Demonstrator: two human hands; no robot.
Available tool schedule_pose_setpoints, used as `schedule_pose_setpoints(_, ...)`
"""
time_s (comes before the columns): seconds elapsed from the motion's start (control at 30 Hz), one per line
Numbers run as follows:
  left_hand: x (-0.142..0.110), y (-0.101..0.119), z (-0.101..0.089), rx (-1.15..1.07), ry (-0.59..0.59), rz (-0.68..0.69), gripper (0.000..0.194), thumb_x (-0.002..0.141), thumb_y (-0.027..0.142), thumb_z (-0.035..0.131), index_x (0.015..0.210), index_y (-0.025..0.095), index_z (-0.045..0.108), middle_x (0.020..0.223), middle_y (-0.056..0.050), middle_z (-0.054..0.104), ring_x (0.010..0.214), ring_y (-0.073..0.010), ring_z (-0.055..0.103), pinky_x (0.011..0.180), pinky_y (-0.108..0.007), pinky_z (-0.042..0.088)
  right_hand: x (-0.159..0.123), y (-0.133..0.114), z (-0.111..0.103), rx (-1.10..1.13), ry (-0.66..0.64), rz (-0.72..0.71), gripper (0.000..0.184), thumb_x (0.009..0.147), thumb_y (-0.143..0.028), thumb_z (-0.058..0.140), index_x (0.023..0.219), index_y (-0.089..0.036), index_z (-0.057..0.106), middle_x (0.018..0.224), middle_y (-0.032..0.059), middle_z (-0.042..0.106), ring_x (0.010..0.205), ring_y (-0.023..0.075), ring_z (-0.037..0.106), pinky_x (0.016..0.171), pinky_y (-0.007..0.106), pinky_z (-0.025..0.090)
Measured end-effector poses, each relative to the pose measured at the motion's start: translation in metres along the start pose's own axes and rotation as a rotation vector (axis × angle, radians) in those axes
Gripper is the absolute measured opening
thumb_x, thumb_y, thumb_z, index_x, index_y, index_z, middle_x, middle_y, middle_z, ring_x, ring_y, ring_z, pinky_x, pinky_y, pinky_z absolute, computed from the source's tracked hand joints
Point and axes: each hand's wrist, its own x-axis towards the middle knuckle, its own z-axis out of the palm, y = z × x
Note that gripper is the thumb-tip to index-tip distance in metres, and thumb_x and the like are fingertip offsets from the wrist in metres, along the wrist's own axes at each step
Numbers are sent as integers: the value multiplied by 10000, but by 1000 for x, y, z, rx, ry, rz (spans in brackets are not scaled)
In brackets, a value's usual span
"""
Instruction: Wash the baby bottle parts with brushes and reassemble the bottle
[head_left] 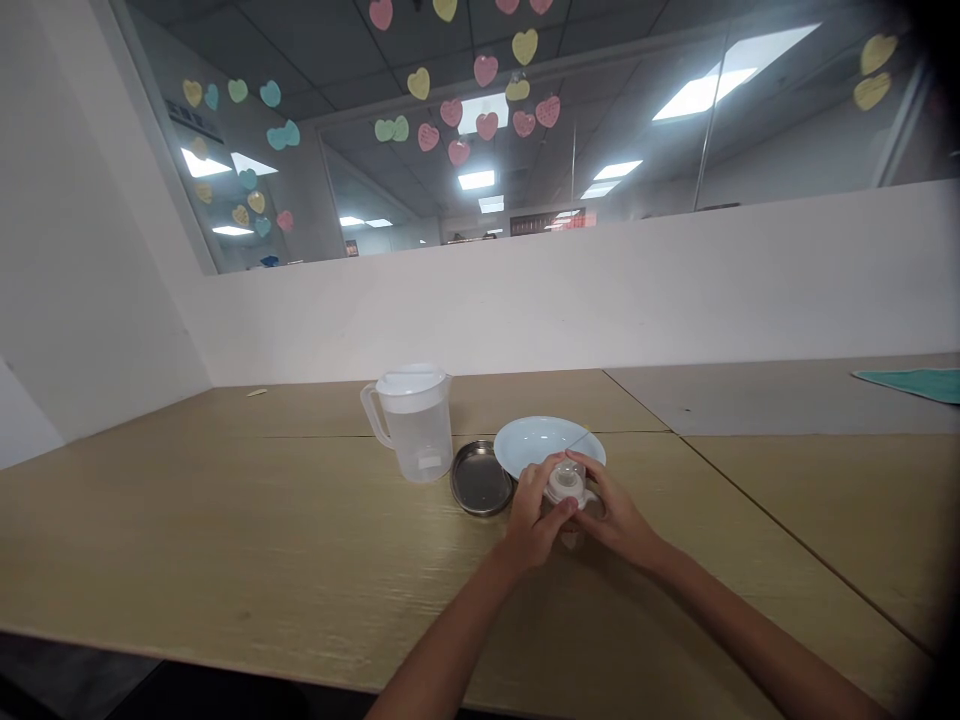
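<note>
Both hands are wrapped around a baby bottle (567, 482) with a clear domed cap, a white collar and what looks like a side handle. My left hand (534, 512) grips it from the left, thumb across the near side. On the opposite side, my right hand (616, 515) curls its fingers around the collar. Much of the bottle's lower body is hidden by the hands. Just behind them sits a white oval bowl (536, 437), partly covered by the fingers. A round metal dish (481, 480) lies left of my left hand, by the bowl's rim.
A translucent lidded pitcher (420, 430) stands upright left of the metal dish, its handle pointing left. The wooden table (262, 540) meets a white wall under a window with heart-shaped notes. A green cloth (915, 382) lies at the far right.
</note>
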Motion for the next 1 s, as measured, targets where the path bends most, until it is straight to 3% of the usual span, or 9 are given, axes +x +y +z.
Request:
schedule_pose_setpoints(0.57, 0, 3, -2, 74, -12, 31, 473, 869, 404, 431, 1303, 234, 350, 1205, -68, 477, 1094, -209, 441, 976, -378, 338, 2, -3, -1, 39, -35, 17, 550, 821, -375, 520, 1310, -239, 310, 1318, 107, 425, 1169, 248, 449, 935, 405, 428)
schedule_pose_setpoints(0.73, -1, -4, -14, 164, -72, 46, 605, 854, 428, 450, 1378, 238, 213, 1253, -84, 454, 1120, -221, 428, 983, -406, 327, 1, 3, -2, -79, -53, 6, 624, 811, -414, 524, 1357, -263, 263, 1341, 92, 413, 1176, 258, 445, 957, 432, 399)
schedule_pose_setpoints(0.83, -2, -7, -22, 159, -31, 45, 678, 855, 433, 447, 1402, 220, 108, 1289, -100, 424, 1171, -225, 399, 1010, -413, 296, 1, 3, -4, -126, -88, 14, 660, 815, -434, 516, 1385, -292, 215, 1376, 76, 372, 1200, 261, 420, 965, 442, 384)
schedule_pose_setpoints(1.0, -2, -10, -33, 188, 36, 95, 670, 849, 423, 454, 1392, 191, 138, 1301, -122, 412, 1190, -237, 390, 1017, -428, 281, 2, -3, -8, -85, -49, 17, 656, 839, -443, 473, 1403, -279, 181, 1373, 84, 370, 1192, 262, 423, 966, 424, 379)
